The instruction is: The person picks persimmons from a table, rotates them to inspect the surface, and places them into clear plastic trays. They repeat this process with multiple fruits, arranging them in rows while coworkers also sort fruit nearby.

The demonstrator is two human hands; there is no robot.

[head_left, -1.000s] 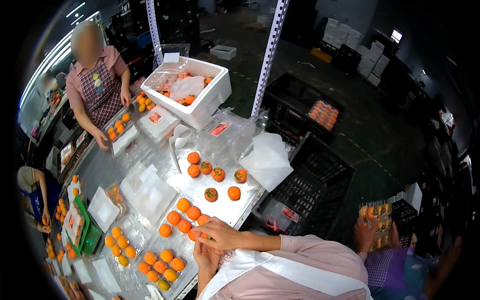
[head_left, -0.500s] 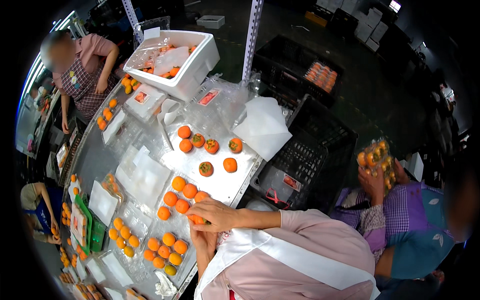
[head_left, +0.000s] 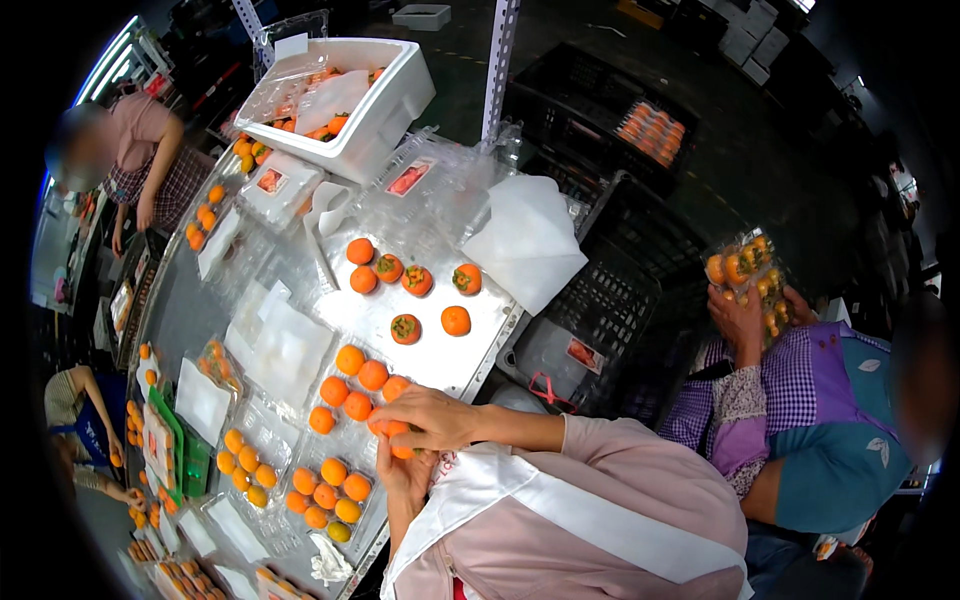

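Note:
My right hand [head_left: 425,415] is curled over an orange persimmon [head_left: 402,446], its fingertips among the fruit at the table's front edge. My left hand [head_left: 398,480] is below it, cupped against the same persimmon and partly hidden by the right. Beside them several persimmons [head_left: 357,404] sit in a group, with more loose fruit, some showing green calyxes [head_left: 417,280], farther up the steel table [head_left: 480,335]. Clear trays of fruit [head_left: 326,493] lie to the lower left, near white foam sheets [head_left: 278,338].
A white foam box [head_left: 382,135] of persimmons stands at the back. Black crates [head_left: 612,300] are right of the table, beside a metal post [head_left: 500,70]. A co-worker [head_left: 820,420] at right holds a packed tray [head_left: 745,270]; others [head_left: 145,165] work along the left.
My hands have shifted slightly upward in view and show more of the persimmon between them. The co-worker at right has come into view, raising the tray; the one at upper left leans lower.

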